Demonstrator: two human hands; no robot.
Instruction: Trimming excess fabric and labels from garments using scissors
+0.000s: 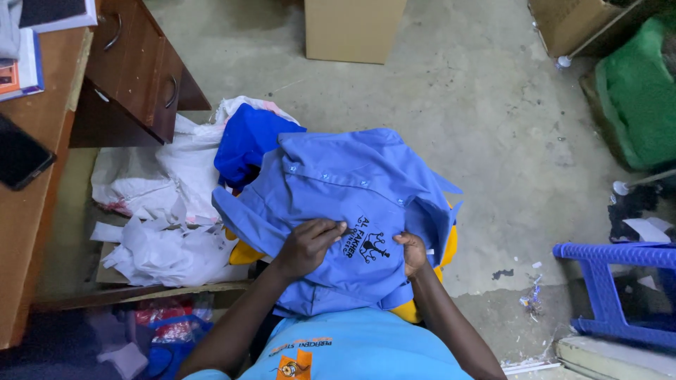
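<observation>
- While spread front-up over something yellow [243, 252], shirt [352, 190] lying at centre, just ahead of the lap.
- Left hand [310, 246] pressed flat beside its black print, fingers loosely apart.
- Right hand [412, 253] at 3 o'clock of the print, curled onto a fold of cloth.
- Smoothing stage, by the look; next calls for taut cloth and a steady pull.
- White scraps [176, 211] at 9 o'clock; cardboard box [352, 28] at 12.

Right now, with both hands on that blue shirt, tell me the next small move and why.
Probably smooth the cloth flat outward from the black print. The left hand lies flat beside the print and the right hand pinches the shirt at its other edge, while the fabric shows creases and drapes unevenly over something yellow.
</observation>
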